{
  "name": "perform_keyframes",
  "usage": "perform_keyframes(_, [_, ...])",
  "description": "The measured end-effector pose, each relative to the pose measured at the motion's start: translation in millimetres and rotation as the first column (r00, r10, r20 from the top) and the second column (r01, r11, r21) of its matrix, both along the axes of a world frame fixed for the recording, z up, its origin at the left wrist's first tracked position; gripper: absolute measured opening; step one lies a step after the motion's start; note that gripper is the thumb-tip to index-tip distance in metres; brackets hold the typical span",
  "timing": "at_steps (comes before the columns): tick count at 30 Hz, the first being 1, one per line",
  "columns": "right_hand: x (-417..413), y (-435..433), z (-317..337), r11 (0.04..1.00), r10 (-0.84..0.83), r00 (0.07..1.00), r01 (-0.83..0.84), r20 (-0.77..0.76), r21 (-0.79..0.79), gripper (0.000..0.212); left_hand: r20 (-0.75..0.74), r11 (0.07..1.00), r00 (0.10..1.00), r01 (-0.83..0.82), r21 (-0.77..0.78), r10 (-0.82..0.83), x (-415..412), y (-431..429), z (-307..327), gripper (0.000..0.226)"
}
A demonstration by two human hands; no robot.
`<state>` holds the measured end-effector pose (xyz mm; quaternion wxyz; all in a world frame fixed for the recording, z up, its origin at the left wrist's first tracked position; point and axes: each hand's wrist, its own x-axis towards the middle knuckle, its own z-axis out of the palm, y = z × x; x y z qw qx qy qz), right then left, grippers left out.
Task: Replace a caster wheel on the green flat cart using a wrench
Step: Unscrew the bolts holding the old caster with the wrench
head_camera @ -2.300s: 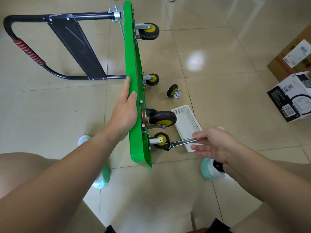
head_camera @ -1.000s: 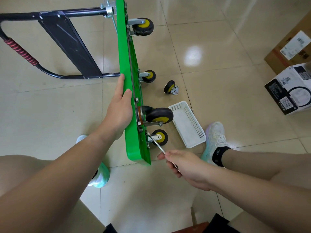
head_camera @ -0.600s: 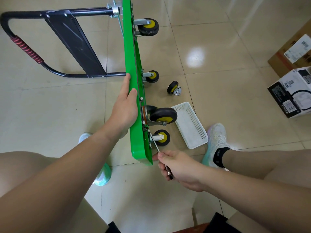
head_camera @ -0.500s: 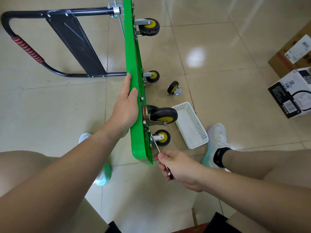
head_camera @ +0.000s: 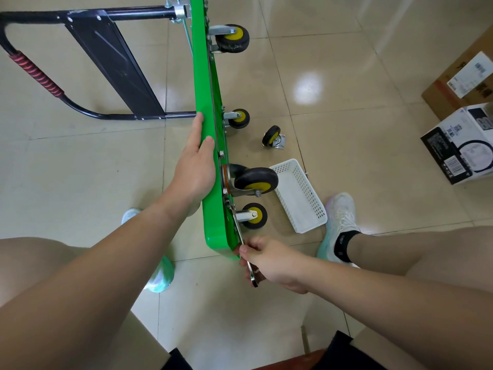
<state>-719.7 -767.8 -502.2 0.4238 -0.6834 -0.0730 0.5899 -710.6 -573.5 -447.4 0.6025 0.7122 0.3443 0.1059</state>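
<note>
1. While the green flat cart stands on its side edge on the floor, handle out to the left, the left hand lies flat along its upper rim, fingers straight, steadying it.
2. Right of the deck, the right hand grips the wrench, whose far end reaches the mounting hardware just below the large caster wheel; whether it sits on a nut cannot be told.
3. Likely risks: the wrench slipping off under a hard pull, or the deck tipping if the steadying hand lifts.
4. Farther right, on glossy beige floor tiles, lie a loose caster, a white basket and cardboard boxes.
</note>
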Motion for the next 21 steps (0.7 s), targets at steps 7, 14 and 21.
perform_keyframes(7, [2,7,0,0.995,0.093,0.985,-0.086,0.148,-0.057,0.019,-0.007,1.000,1.000,0.006,0.002,-0.006,-1,0,-1,0.057])
perform_keyframes(14, [3,13,-1,0.986,0.164,0.956,-0.150,0.244,-0.075,0.013,-0.002,1.000,1.000,0.002,-0.003,-0.002,0,2,-2,0.057])
perform_keyframes(21, [15,12,-7,0.969,0.245,0.922,-0.239,0.301,-0.057,0.012,-0.011,1.000,1.000,0.011,-0.004,-0.011,-1,1,0,0.057])
